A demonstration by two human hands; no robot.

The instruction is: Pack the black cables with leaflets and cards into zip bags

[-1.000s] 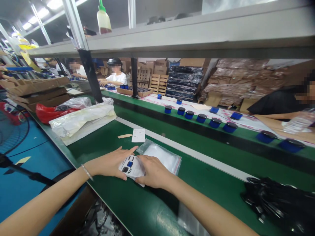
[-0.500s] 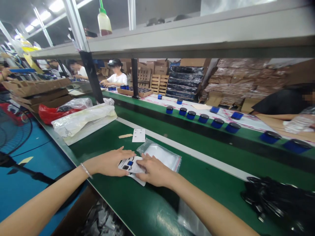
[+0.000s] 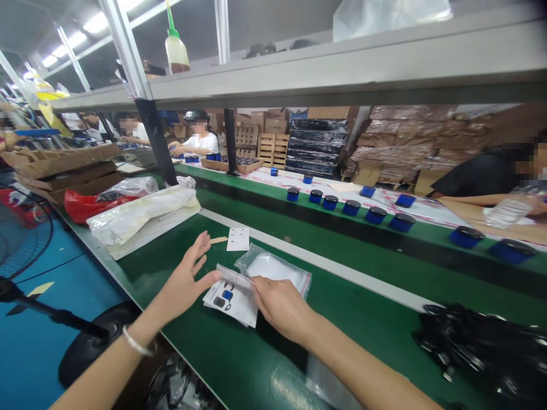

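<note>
Pinched in my right hand [image 3: 284,307] is the edge of a folded paper leaflet [image 3: 234,277], tilted up off the stack. Other printed leaflets [image 3: 225,306], showing small blue and black device pictures, lie beneath it on the green belt. My left hand [image 3: 182,285] is open with its fingers spread, and its thumb tip is at the leaflet's left end. Just beyond my right hand lies a clear zip bag [image 3: 273,265] with something white inside. A white printed card [image 3: 238,239] and a thin tan strip [image 3: 219,240] rest beyond my left hand.
Black cables [image 3: 465,347] are piled at right. Several blue round devices [image 3: 351,207] line the far side. A white plastic sack [image 3: 145,216] and red bag [image 3: 83,205] sit left. A shelf [image 3: 299,74] crosses overhead. Co-workers sit across and farther left.
My right hand has lifted one leaflet's edge off the stack. My left hand, flat on the leaflets before, has risen and spread its fingers. The view has shifted slightly.
</note>
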